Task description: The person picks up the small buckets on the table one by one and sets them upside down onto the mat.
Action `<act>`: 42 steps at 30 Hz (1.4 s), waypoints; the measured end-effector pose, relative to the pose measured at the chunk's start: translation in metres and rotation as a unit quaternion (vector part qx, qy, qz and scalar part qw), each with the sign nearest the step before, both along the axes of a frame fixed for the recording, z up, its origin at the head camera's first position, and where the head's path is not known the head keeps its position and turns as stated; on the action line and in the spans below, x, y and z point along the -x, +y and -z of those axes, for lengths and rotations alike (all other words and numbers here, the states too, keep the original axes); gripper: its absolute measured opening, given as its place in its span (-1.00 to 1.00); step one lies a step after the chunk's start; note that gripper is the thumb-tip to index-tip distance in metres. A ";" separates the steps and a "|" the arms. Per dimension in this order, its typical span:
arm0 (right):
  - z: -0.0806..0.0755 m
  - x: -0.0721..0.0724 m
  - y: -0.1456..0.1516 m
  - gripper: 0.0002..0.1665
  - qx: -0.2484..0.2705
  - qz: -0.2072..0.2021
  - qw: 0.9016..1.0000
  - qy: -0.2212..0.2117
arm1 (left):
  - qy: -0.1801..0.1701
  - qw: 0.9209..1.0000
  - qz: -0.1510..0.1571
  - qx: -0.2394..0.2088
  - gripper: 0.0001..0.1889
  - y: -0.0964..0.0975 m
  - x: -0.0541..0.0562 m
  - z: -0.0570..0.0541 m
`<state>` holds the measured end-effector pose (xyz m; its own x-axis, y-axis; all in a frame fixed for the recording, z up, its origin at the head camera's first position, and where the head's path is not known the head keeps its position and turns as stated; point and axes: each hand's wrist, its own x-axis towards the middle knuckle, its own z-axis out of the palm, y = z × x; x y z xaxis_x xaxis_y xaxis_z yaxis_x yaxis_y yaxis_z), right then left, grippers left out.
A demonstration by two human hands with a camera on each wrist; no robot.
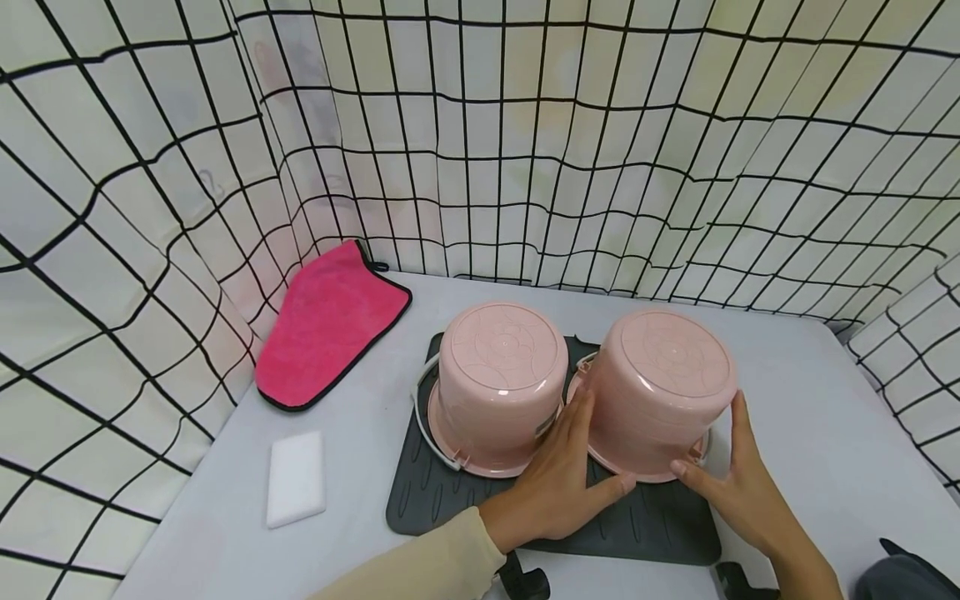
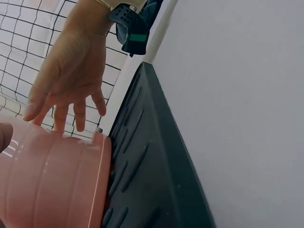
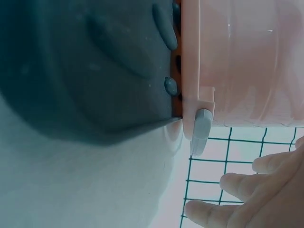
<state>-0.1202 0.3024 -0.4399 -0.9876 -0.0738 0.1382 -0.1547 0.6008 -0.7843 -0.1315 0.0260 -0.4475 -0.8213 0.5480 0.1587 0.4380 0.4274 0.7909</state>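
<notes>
Two pink plastic buckets stand upside down on a dark grey ridged drying mat (image 1: 465, 517). Between the left bucket (image 1: 502, 375) and the right bucket (image 1: 660, 392), my left hand (image 1: 558, 483) lies along the right one's near left side, fingers extended and thumb apart. On the opposite side, my right hand (image 1: 738, 483) is spread beside the same bucket, its thumb near the lower wall. The left wrist view shows the right hand (image 2: 71, 71) with loose, spread fingers next to the bucket wall (image 2: 42, 175). A grey handle end (image 3: 202, 128) shows at the rim in the right wrist view.
A pink cloth mitt with black trim (image 1: 330, 325) leans at the back left by the wire grid (image 1: 480, 125). A white sponge block (image 1: 296, 479) lies left of the mat. A dark grey object (image 1: 907, 575) sits at the lower right corner.
</notes>
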 end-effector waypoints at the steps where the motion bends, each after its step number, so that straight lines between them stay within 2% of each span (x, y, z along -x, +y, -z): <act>1: 0.000 -0.001 0.000 0.51 -0.003 0.002 1.000 -0.006 | -0.011 1.000 0.008 0.002 0.09 -0.003 -0.002 -0.001; 7: 0.000 -0.005 0.000 0.50 -0.017 0.008 1.000 -0.023 | -0.072 0.995 0.065 0.011 0.04 -0.027 -0.014 -0.007; 9: -0.001 -0.006 0.000 0.51 -0.024 0.012 0.999 -0.028 | -0.078 0.994 0.082 0.011 0.02 -0.036 -0.018 -0.011; 13: -0.005 -0.007 0.000 0.51 -0.031 0.016 0.999 -0.033 | -0.045 0.992 0.114 0.035 -0.04 -0.056 -0.028 -0.019; 17: -0.008 -0.009 0.000 0.49 -0.033 0.016 0.999 -0.031 | 0.017 0.991 0.114 0.066 -0.10 -0.078 -0.040 -0.028; 20: -0.010 -0.011 0.000 0.49 -0.036 0.019 0.999 -0.034 | 0.056 0.992 0.093 0.063 -0.13 -0.095 -0.050 -0.037; 23: -0.011 -0.013 0.000 0.50 -0.038 0.025 0.998 -0.041 | 0.120 0.989 0.065 0.047 -0.16 -0.112 -0.057 -0.046; 25: -0.012 -0.014 0.000 0.51 -0.047 0.032 0.997 -0.047 | 0.189 0.980 0.037 0.043 -0.18 -0.123 -0.059 -0.050; 27: -0.014 -0.015 0.000 0.51 -0.052 0.038 0.997 -0.051 | 0.253 0.967 -0.002 0.040 -0.21 -0.133 -0.057 -0.051; 29: -0.014 -0.016 0.000 0.52 -0.057 0.043 0.996 -0.052 | 0.287 0.956 -0.044 0.043 -0.21 -0.143 -0.053 -0.051; 32: -0.015 -0.018 0.000 0.53 -0.057 0.045 0.996 -0.049 | 0.264 0.957 -0.099 0.065 -0.15 -0.155 -0.049 -0.051; 36: -0.015 -0.019 0.000 0.53 -0.050 0.043 0.997 -0.042 | 0.198 0.960 -0.151 0.130 -0.02 -0.166 -0.046 -0.052; 39: -0.015 -0.019 0.001 0.51 -0.049 0.042 0.997 -0.043 | 0.168 0.957 -0.171 0.160 0.04 -0.172 -0.040 -0.051; 42: -0.017 -0.019 0.004 0.45 -0.058 0.036 0.997 -0.036 | 0.160 0.955 -0.181 0.174 0.06 -0.177 -0.033 -0.050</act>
